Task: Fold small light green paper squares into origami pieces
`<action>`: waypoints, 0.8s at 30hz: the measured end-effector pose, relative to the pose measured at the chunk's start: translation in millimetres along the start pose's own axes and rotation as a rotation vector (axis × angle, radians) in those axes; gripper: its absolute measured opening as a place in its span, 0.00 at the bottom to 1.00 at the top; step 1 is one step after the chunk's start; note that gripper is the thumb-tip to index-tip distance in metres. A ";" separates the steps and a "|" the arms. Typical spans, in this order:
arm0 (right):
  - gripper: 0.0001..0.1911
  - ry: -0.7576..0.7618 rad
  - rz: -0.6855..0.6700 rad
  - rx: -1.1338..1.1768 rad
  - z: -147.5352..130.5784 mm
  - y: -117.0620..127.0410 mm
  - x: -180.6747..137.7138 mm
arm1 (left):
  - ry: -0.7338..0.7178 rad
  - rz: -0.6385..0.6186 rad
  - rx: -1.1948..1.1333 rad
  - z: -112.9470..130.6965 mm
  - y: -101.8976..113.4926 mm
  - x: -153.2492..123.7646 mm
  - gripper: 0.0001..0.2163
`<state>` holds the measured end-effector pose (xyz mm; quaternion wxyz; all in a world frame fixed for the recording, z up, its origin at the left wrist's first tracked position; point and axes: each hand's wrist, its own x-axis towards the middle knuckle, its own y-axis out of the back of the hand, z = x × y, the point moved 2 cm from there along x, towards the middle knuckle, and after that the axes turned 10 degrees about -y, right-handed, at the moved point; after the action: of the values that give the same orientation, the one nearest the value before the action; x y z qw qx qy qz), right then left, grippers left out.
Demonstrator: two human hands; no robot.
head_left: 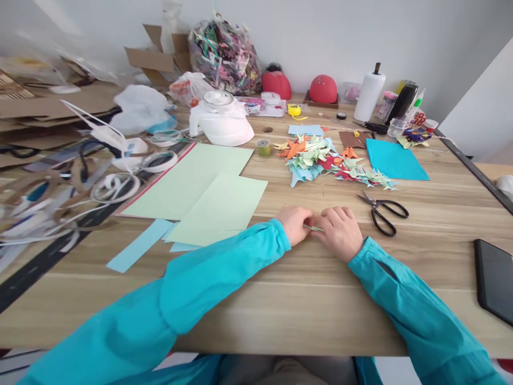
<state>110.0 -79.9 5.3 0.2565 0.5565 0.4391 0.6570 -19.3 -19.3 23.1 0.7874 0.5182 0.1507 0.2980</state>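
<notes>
My left hand (295, 224) and my right hand (340, 231) meet over the middle of the table, both closed on a small folded piece of pale green paper (313, 228). Most of that paper is hidden by my fingers. Just left of my hands lie pale green sheets (224, 206), with a light blue paper strip (138, 247) beside and partly under them. Black-handled scissors (385, 211) rest half open to the right of my right hand. Beyond my hands is a heap of folded paper cranes (316, 158) in green, orange, red and blue.
Blue sheets (396, 159) and a spool of green thread (263, 147) lie at the back. A black phone (495, 278) is at the right edge. Cables (116, 187), cardboard (52, 104) and bags crowd the left. A white bottle (369, 96) stands back right.
</notes>
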 end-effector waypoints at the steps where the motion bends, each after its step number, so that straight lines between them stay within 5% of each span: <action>1: 0.14 0.017 -0.015 0.020 0.4 -0.9 -0.4 | -0.032 0.034 0.012 2.4 0.8 -3.7 0.01; 11: 0.16 0.081 -0.105 0.323 -9.3 11.4 -4.8 | -0.522 0.324 -0.028 -0.8 6.3 -42.6 0.08; 24: 0.12 -0.189 -0.061 0.633 -28.7 17.6 11.1 | -0.212 0.486 -0.431 -18.7 14.7 -55.1 0.06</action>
<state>82.5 -87.5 26.3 0.1301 0.6536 0.6123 0.4254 -76.8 -36.0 24.6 0.7958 0.3890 -0.1264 0.4465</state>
